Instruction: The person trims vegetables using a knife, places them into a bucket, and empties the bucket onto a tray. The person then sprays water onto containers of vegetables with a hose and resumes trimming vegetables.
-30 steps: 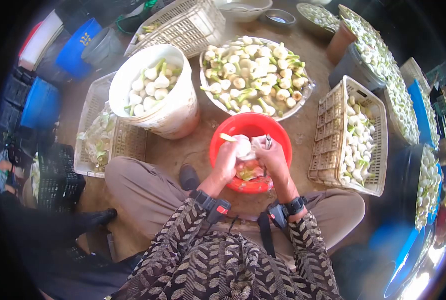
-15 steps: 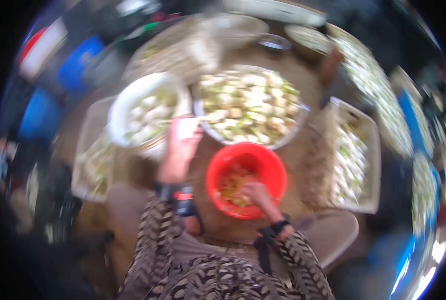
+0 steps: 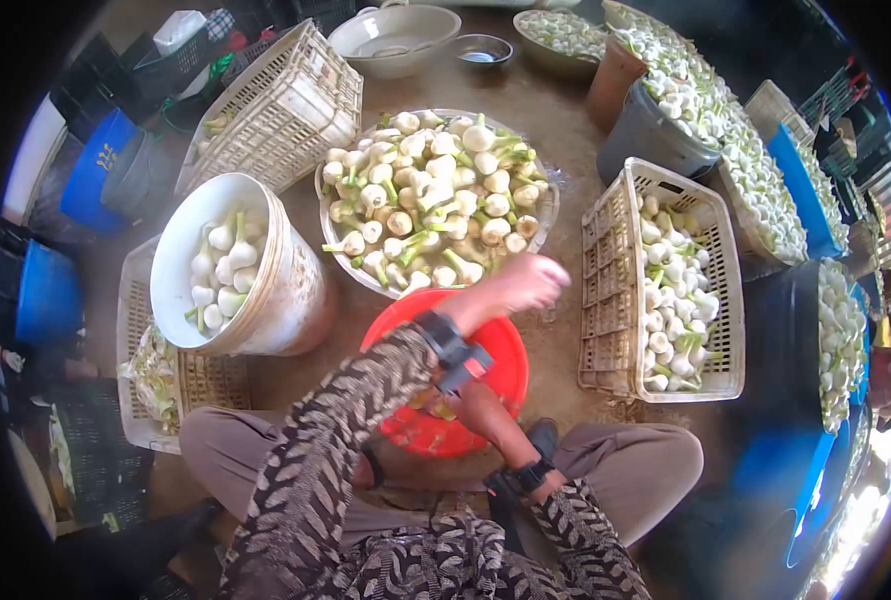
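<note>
My left hand (image 3: 529,283) is stretched across to the right, above the gap between the red basin (image 3: 486,365) and the round basin of garlic bulbs (image 3: 436,190). Its fingers are curled together, and I cannot make out anything in them. Low in the red basin is my right hand (image 3: 458,400), its fingers mostly hidden beneath my left wrist and its device. Some peelings lie near it. White bulbs with green stems fill the round basin and also lie inside the white bucket (image 3: 291,290) on the left.
A crate of white bulbs (image 3: 606,300) stands at the right. Two other crates (image 3: 301,105) (image 3: 136,300) are at the left. Behind are a pale basin (image 3: 396,45) and a small metal bowl (image 3: 484,50). Bulb-filled containers line the far right.
My left hand has swung from beside the white bucket to the right, over the red basin's far rim. My right hand remains in the red basin. The view has shifted.
</note>
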{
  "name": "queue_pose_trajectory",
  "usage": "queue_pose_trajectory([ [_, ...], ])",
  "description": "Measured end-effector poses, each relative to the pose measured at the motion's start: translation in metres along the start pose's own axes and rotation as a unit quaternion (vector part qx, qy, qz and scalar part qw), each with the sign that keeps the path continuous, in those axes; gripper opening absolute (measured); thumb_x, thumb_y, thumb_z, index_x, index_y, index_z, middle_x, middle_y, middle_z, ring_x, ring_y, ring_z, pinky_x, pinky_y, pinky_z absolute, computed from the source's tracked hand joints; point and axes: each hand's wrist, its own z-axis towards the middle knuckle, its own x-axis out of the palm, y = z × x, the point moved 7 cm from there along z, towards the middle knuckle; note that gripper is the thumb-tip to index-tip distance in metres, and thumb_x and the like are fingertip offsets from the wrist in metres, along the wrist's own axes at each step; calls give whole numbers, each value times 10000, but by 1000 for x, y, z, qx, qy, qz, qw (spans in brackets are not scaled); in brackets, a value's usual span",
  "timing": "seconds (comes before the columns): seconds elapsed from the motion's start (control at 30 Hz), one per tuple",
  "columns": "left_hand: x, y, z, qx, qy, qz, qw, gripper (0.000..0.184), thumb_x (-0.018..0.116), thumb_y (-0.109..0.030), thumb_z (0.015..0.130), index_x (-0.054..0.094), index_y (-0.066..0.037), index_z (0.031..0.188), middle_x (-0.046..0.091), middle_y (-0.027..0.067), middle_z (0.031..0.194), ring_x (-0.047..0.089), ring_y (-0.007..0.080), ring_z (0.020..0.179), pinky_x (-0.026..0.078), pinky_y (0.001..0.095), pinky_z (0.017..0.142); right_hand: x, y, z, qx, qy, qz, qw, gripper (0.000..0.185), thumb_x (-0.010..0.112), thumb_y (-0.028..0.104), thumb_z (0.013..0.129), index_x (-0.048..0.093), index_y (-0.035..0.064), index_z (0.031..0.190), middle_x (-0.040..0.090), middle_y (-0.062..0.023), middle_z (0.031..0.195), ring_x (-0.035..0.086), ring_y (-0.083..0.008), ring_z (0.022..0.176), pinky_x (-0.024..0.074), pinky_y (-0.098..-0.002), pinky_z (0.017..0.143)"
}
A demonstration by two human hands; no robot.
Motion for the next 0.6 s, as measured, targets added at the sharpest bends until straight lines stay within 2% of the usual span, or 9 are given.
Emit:
queue_pose_trajectory([
  [0.03,-37,8,8,59,-36,267,961,293,562,-95,741,649,-70,1019,675,123,816,638,257,758,496,342,704,2,-6,2,1,2,8,1000,263,563,211,834,589,15,1008,633,-202,927,604,-370,882,467,-451,750],
  [0.07,-65,24,13,22,-34,351,936,346,529,-57,716,641,-101,1040,653,153,933,624,297,849,485,372,765,2,-7,2,-49,-27,39,998,244,555,203,837,585,25,1001,620,-219,886,595,-397,847,467,-467,723],
  [0.17,-112,71,31,-1,-30,426,904,365,525,-49,704,640,-101,1046,642,161,986,609,312,906,471,391,801,6,-5,3,-81,-47,66,993,204,542,191,841,585,51,983,606,-235,839,587,-419,801,468,-480,688],
  [0.23,-105,103,47,-5,110,566,817,413,514,-60,719,575,-15,1125,617,188,1041,602,328,959,471,408,800,3,-7,6,-62,-43,57,996,184,537,186,842,589,67,971,605,-233,831,588,-413,791,467,-478,681],
  [0.37,-114,145,57,-147,277,655,688,249,550,-110,706,639,-20,921,636,181,925,614,344,862,487,439,722,-10,-4,8,-38,-38,42,998,176,537,200,843,571,44,917,601,-232,787,590,-410,744,462,-492,650],
  [0.43,-118,153,62,-68,323,688,646,214,579,-142,686,654,-39,858,638,168,867,618,328,806,487,438,681,-19,-2,12,-35,-50,38,997,184,542,211,841,562,36,894,600,-231,772,591,-407,733,462,-493,638],
  [0.53,-130,75,49,-31,92,549,830,324,624,-191,661,617,-44,950,641,142,881,616,303,759,480,409,668,-19,-16,18,-41,-97,5,994,235,569,248,827,519,20,806,593,-207,726,592,-392,704,472,-468,599],
  [0.57,-137,45,42,69,25,485,871,321,619,-219,685,624,-43,954,647,116,817,620,264,678,482,372,555,-25,-15,23,-84,-108,6,991,250,581,252,822,505,18,779,590,-195,722,591,-387,696,474,-458,587],
  [0.6,-148,43,25,-7,13,260,965,327,588,-231,734,602,-42,1001,643,93,808,620,231,668,469,330,512,-35,-11,21,-138,-169,19,976,98,505,113,819,501,16,826,558,-234,710,582,-406,680,456,-477,579],
])
